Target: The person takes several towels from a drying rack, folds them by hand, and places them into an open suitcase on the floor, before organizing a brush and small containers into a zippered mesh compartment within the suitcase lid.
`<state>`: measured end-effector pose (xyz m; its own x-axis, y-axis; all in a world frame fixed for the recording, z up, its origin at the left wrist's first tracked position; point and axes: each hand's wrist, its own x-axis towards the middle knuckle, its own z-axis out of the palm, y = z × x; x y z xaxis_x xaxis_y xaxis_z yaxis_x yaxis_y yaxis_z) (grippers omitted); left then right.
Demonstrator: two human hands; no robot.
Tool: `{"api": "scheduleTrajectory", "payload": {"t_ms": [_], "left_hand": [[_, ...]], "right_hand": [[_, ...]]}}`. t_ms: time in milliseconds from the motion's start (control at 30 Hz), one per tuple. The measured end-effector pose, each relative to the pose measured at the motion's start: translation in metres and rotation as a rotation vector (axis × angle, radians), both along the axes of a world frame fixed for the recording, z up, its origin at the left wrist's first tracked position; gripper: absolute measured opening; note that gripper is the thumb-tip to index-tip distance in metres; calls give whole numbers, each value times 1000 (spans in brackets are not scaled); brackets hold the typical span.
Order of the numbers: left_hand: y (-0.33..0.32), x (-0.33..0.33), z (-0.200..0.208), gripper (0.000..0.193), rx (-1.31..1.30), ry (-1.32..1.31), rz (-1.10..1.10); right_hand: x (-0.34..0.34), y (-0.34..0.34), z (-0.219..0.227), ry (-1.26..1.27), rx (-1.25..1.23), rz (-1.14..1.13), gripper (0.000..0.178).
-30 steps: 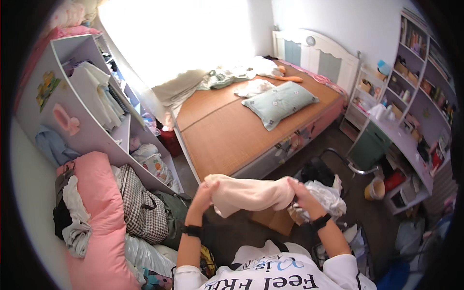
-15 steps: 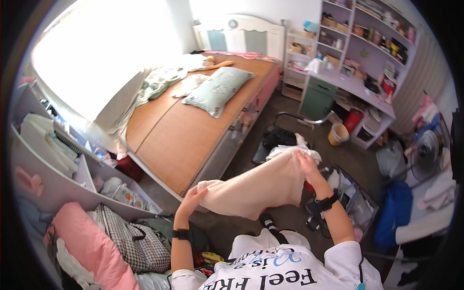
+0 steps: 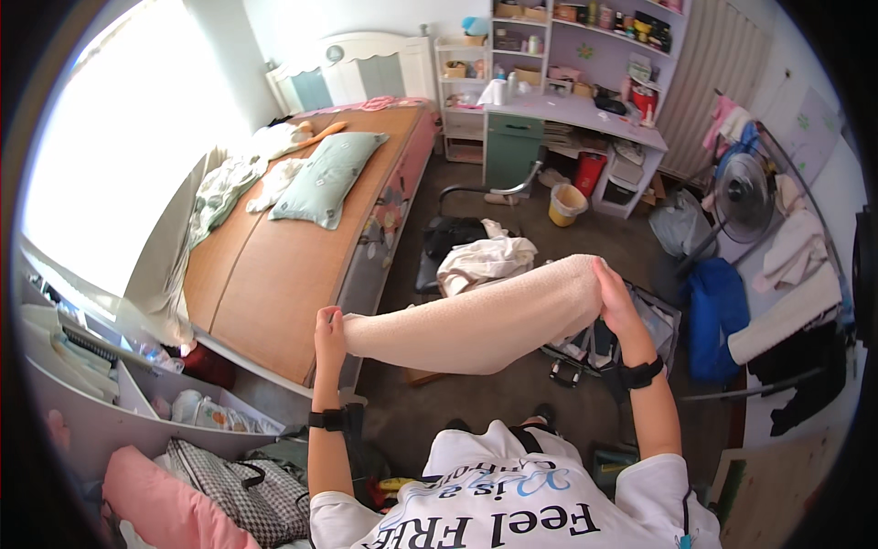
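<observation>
A beige, fuzzy towel (image 3: 476, 322) is stretched out in the air in front of me, sagging a little along its lower edge. My left hand (image 3: 330, 337) is closed on its left end, near the foot of the bed. At the other end, my right hand (image 3: 618, 297) pinches the upper right corner, held slightly higher than the left. Behind the towel, a chair (image 3: 439, 240) carries a heap of white clothes (image 3: 487, 261) and a dark item. The towel hides part of the floor and the lower part of the chair.
A bed (image 3: 265, 306) with a green pillow (image 3: 329, 178) stands at the left. To the right are a clothes rack with a blue bag (image 3: 716, 320), a fan (image 3: 743, 195) and an open wheeled case (image 3: 585, 352). A yellow bin (image 3: 567, 205) stands before the desk (image 3: 604, 123).
The towel is pulled wider and tauter, as my hands have moved apart. My view has turned to the right, bringing more of the clothes rack in.
</observation>
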<state>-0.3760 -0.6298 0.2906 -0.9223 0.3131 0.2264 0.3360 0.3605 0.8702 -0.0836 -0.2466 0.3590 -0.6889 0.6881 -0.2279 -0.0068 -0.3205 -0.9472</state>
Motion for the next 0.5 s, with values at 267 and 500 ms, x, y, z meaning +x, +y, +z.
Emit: {"api": "scheduleTrajectory", "payload": {"t_ms": [267, 500], "left_hand": [[82, 54, 26, 32, 230, -448, -378], [195, 98, 52, 18, 106, 162, -114]], "right_hand": [[89, 46, 22, 120, -165, -23, 37], [199, 107, 44, 97, -20, -83, 39]]}}
